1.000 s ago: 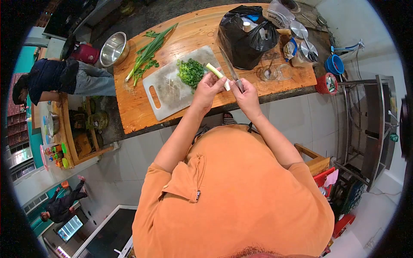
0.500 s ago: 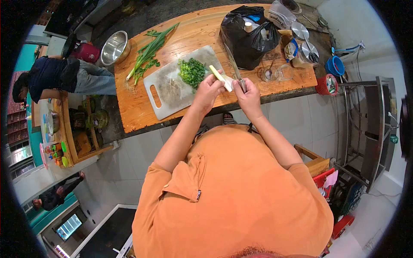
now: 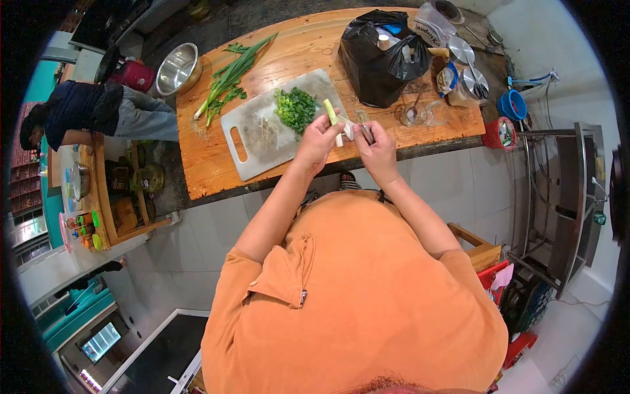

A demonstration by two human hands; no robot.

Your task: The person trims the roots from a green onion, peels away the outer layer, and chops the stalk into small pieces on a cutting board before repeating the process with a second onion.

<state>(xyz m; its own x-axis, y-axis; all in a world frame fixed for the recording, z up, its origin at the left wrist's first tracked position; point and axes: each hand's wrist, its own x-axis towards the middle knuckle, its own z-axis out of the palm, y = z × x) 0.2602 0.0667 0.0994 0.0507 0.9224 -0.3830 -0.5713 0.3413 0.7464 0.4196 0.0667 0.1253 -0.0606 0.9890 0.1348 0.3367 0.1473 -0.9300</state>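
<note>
My left hand [image 3: 317, 139] holds a pale green-and-white leek stalk [image 3: 331, 111] upright over the table's near edge. Beside it my right hand [image 3: 376, 148] is closed round the handle of a knife [image 3: 368, 133]; its blade is hard to make out. A thin white strip lies between the two hands. To the left, a white cutting board [image 3: 254, 152] bears a heap of chopped greens [image 3: 295, 109]. Whole green stalks with roots [image 3: 226, 82] rest farther left on the wood.
On the wooden table [image 3: 200, 172] stand a black plastic bag [image 3: 374, 72], a steel bowl [image 3: 178, 69] at the left and glass jars [image 3: 412, 115] at the right. Another person [image 3: 85, 113] stands left of the table. A red basket [image 3: 500, 133] is beyond the right edge.
The knife has turned, so its blade no longer points clearly away from me. The stalk in my left hand is more upright. A distant person at lower left has mostly gone from view.
</note>
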